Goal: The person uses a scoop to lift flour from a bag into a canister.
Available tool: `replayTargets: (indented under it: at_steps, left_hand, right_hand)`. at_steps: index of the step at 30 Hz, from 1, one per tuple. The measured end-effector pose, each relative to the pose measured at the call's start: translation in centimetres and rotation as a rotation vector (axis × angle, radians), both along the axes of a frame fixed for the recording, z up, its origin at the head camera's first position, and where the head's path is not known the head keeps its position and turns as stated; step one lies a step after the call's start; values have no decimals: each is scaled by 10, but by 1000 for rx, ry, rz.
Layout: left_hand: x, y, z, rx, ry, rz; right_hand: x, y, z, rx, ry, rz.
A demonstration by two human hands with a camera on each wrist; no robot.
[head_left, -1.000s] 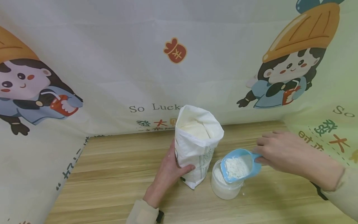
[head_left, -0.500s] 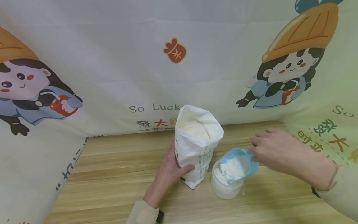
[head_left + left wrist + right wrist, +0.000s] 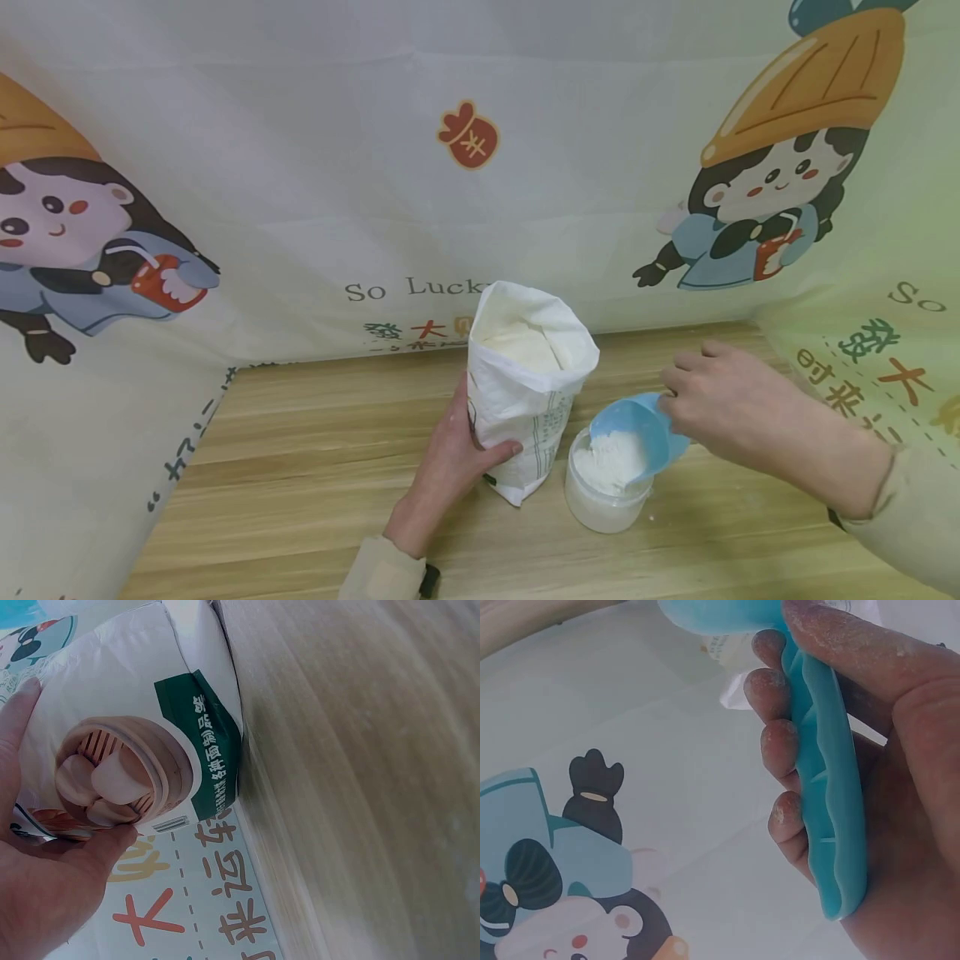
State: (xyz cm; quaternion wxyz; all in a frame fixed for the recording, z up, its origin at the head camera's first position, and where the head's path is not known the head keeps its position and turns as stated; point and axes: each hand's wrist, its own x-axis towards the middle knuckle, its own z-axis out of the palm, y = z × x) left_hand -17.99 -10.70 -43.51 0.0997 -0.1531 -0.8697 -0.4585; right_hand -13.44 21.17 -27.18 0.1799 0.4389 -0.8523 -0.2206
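Note:
My left hand (image 3: pixel 453 467) grips the side of an upright white bag (image 3: pixel 517 417) whose open top shows pale flour (image 3: pixel 525 346). In the left wrist view, the bag (image 3: pixel 120 660) bears a picture of a bamboo steamer with buns. My right hand (image 3: pixel 742 408) holds a blue scoop (image 3: pixel 645 425), tilted over a clear round tub (image 3: pixel 603 508) just right of the bag. White flour slides from the scoop into the tub. The right wrist view has the fingers of the right hand (image 3: pixel 900 742) curled round the scoop's handle (image 3: pixel 829 795), with flour dust on them.
A wooden table (image 3: pixel 300 458) lies under everything. Printed cloth (image 3: pixel 337 167) with cartoon figures stands behind it and along both sides, close behind the bag. Small white specks lie on the table near the tub.
The right hand has shifted slightly left and tipped the scoop further down, so flour has slid toward its lip and into the tub. The left hand and the bag have stayed put.

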Motion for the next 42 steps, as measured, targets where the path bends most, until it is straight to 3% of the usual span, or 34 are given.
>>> replayTargets:
  at_steps: [14,23,29,37,42]
  left_hand:
    - [1,-1,2,-6,-12,8]
    - [0,-1,2,-15,-7,10]
    - [3,0,2,-19,-32,22]
    - [3,0,2,-10,-40,22]
    - [2,0,2,-11,-28,21]
  right_hand:
    - [4,2,2,-7,43,11]
    - [4,12,1,-67,58,45]
    - [1,28,-4,-120,7,42]
    - [-1,62,-6,-328,-125,16]
    - [0,84,-2,-390,-187,-115]
